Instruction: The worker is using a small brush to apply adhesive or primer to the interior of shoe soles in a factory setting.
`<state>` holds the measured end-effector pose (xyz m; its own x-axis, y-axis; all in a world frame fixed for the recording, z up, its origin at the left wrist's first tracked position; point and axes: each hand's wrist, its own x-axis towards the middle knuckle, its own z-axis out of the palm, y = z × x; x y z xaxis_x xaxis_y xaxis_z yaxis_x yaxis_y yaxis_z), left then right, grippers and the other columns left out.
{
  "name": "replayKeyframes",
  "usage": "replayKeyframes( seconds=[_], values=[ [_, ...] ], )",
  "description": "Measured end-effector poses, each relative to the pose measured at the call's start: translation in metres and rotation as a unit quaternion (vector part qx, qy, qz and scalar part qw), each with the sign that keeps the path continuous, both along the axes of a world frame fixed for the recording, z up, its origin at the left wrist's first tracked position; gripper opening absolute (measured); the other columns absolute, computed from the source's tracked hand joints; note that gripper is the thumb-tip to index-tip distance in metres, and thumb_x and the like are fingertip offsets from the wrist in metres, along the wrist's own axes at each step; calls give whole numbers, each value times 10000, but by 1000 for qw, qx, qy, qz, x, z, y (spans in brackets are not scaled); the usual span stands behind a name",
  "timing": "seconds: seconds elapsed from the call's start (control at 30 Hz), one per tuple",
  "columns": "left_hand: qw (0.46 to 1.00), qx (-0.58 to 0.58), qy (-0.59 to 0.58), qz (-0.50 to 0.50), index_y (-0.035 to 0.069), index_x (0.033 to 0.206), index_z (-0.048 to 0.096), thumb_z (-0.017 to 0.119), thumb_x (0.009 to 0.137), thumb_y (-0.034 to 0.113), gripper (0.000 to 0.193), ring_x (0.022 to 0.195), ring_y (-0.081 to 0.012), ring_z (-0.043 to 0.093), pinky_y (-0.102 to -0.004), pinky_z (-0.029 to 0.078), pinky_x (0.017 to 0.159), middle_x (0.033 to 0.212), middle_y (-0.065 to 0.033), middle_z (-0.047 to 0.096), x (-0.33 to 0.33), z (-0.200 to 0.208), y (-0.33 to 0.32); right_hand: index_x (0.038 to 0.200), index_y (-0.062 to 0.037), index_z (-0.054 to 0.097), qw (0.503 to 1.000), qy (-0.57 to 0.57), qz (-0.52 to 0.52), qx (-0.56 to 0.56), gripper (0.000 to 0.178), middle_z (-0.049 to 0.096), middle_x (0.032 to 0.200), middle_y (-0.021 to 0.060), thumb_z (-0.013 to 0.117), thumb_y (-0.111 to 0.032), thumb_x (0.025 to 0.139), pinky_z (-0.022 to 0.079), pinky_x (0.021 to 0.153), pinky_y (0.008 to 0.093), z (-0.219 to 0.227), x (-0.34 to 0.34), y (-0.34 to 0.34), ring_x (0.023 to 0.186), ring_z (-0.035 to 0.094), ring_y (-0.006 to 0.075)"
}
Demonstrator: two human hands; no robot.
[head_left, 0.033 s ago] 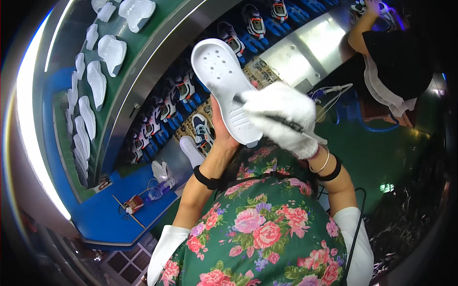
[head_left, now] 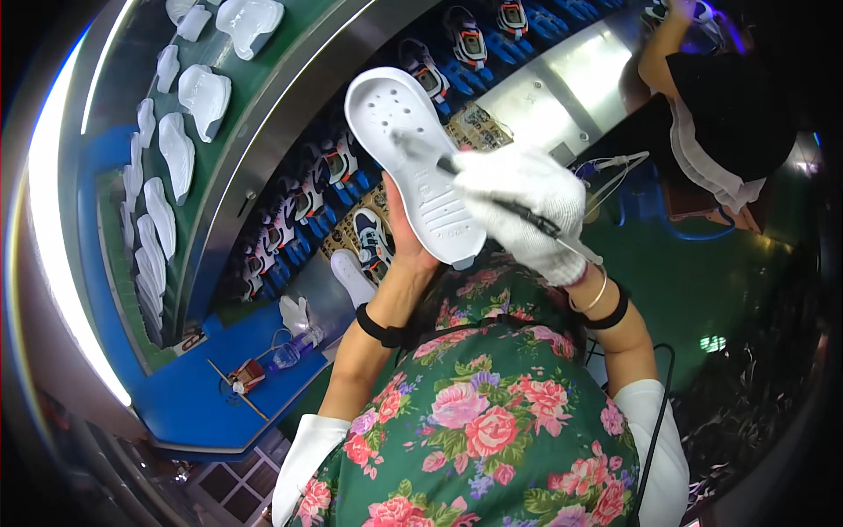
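Observation:
A white shoe sole (head_left: pixel 423 186) is tilted up in front of me, its hollow inner face with small holes and ribs toward me. My bare left hand (head_left: pixel 406 230) is closed round its left edge and underside, with some fingers hidden behind it. In a white knit glove, my right hand (head_left: pixel 527 206) is closed on a thin dark-handled brush (head_left: pixel 446 164). The blurred brush tip lies over the middle of the sole, below the holes. Another white sole (head_left: pixel 353 277) and a dark-and-white sneaker (head_left: pixel 372 239) rest beyond my left wrist.
White sole pieces (head_left: pixel 177 156) lie on a green belt (head_left: pixel 250 114) at left. Beyond the sole stand rows of sneakers (head_left: pixel 465 39). A blue table (head_left: pixel 198 395) holds a plastic bottle (head_left: pixel 285 356). Another person (head_left: pixel 729 105) works at far right, near white cables (head_left: pixel 615 167).
The brush tip has moved up the sole and left, out from beside my glove. My right hand has shifted slightly, and the sole has moved a little left and up.

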<state>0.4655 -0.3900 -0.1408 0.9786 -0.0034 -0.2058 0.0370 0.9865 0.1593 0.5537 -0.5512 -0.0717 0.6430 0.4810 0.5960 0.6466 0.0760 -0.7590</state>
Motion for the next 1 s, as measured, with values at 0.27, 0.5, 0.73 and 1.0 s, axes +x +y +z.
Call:
replayKeyframes(
  seconds=[0.27, 0.5, 0.73, 1.0],
  values=[
    [995, 3, -85, -57, 52, 1486, 349, 473, 873, 769, 952, 1251, -424, 530, -598, 492, 995, 1465, -155, 462, 12, -7, 11, 1003, -70, 765, 995, 41, 96, -5, 216, 742, 1028, 103, 770, -79, 787, 560, 810, 365, -6, -18, 1, 910, 706, 268],
    [999, -38, -36, -1, 32, 1459, 374, 497, 827, 810, 1009, 1096, -466, 614, -592, 520, 947, 1272, -283, 578, 25, 1, 8, 1034, -128, 773, 996, -50, 69, -27, 250, 740, 1029, 70, 781, -93, 786, 565, 826, 365, -17, -27, 4, 904, 709, 248],
    [996, 13, -87, -36, 36, 1481, 351, 468, 835, 812, 1017, 1160, -472, 575, -598, 551, 878, 1419, -227, 486, 29, 1, 22, 1001, -85, 756, 995, -28, 94, -26, 239, 741, 1025, 108, 789, -52, 766, 564, 740, 354, -16, -11, -10, 897, 704, 271],
    [991, 108, -49, -57, 101, 1516, 334, 620, 774, 771, 1040, 1096, -406, 532, -526, 510, 852, 1436, -164, 456, 22, 6, 27, 929, -81, 762, 996, 13, 77, -47, 188, 751, 973, 91, 806, -77, 747, 558, 749, 342, -14, -12, -15, 847, 709, 243]
  ],
)
